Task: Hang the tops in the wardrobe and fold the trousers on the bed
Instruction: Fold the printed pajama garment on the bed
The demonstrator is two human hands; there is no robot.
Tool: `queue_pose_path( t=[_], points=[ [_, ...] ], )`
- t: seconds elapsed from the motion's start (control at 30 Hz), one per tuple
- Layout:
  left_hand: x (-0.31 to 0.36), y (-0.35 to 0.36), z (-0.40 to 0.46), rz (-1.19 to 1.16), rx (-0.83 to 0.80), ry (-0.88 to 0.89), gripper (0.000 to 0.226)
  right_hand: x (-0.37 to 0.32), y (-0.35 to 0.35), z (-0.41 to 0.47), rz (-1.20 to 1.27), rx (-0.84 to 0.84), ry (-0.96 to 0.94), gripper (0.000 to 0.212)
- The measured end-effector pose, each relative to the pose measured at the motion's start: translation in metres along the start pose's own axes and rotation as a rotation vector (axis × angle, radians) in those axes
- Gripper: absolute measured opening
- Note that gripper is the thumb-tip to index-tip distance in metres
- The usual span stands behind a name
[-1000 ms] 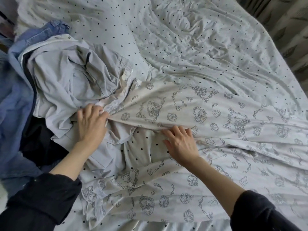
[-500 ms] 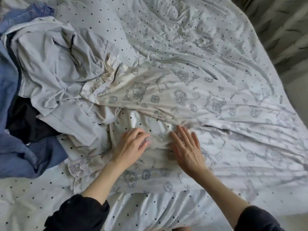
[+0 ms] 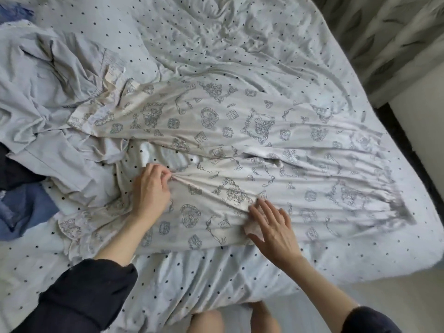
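Observation:
Cream trousers [image 3: 240, 131] printed with grey drawings lie spread across the bed [image 3: 240, 32], their two legs running to the right. My left hand [image 3: 150, 191] pinches a fold of the near leg's cloth where the legs meet. Just to its right, my right hand [image 3: 271, 224] rests flat with spread fingers on the near leg's lower edge. A pale grey top [image 3: 55, 75] lies crumpled at the left, touching the trousers' waistband.
Blue denim [image 3: 21, 207] and a dark garment [image 3: 14, 169] are piled at the left edge. The spotted sheet hangs over the bed's near edge, with my knees below it. A patterned curtain [image 3: 384, 32] hangs at the right, past the bed's corner.
The view has shifted right. My left hand came off the waistband and now pinches the near leg's cloth. My right hand slid right and down along that leg.

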State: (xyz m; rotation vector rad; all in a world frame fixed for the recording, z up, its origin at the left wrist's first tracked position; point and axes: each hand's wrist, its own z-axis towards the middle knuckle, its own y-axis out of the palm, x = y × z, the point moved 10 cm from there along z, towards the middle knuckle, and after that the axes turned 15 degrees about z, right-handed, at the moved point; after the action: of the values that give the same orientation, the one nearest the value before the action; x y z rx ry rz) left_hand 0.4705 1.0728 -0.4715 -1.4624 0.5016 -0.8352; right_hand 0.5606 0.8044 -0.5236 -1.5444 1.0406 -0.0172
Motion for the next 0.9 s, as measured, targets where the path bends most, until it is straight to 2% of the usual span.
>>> queue_pose_path(
  t=[0.13, 0.2, 0.4, 0.47, 0.53, 0.6, 0.7, 0.8, 0.9],
  points=[
    [-0.027, 0.01, 0.001, -0.172, -0.066, -0.315, 0.012, 0.011, -0.02, -0.001, 0.051, 0.115, -0.029, 0.051],
    [-0.029, 0.01, -0.001, -0.23, -0.061, -0.361, 0.012, 0.013, -0.031, 0.005, 0.056, 0.165, -0.061, 0.043],
    [-0.011, 0.005, 0.005, -0.289, -0.099, -0.191, 0.008, -0.008, -0.086, 0.059, 0.02, 0.405, -0.147, 0.023],
    [-0.012, 0.008, 0.005, -0.333, -0.171, -0.134, 0.006, -0.017, -0.088, 0.086, 0.005, 0.36, -0.133, 0.022],
    [-0.02, 0.015, 0.002, -0.384, -0.273, -0.128, 0.005, -0.023, -0.072, 0.112, -0.042, 0.206, -0.107, 0.028],
    [-0.03, 0.021, 0.002, -0.385, -0.35, -0.13, 0.009, -0.024, -0.061, 0.126, -0.104, 0.12, -0.103, 0.031],
    [-0.037, 0.022, 0.01, -0.368, -0.365, -0.095, 0.015, -0.024, -0.066, 0.134, -0.151, 0.168, -0.096, 0.027],
    [-0.042, 0.02, 0.025, -0.353, -0.3, -0.099, 0.015, -0.025, -0.08, 0.141, -0.129, 0.255, -0.066, 0.023],
    [-0.044, 0.029, 0.038, -0.193, -0.263, -0.107, 0.013, -0.021, -0.078, 0.148, -0.159, 0.236, -0.04, 0.017]
  ],
)
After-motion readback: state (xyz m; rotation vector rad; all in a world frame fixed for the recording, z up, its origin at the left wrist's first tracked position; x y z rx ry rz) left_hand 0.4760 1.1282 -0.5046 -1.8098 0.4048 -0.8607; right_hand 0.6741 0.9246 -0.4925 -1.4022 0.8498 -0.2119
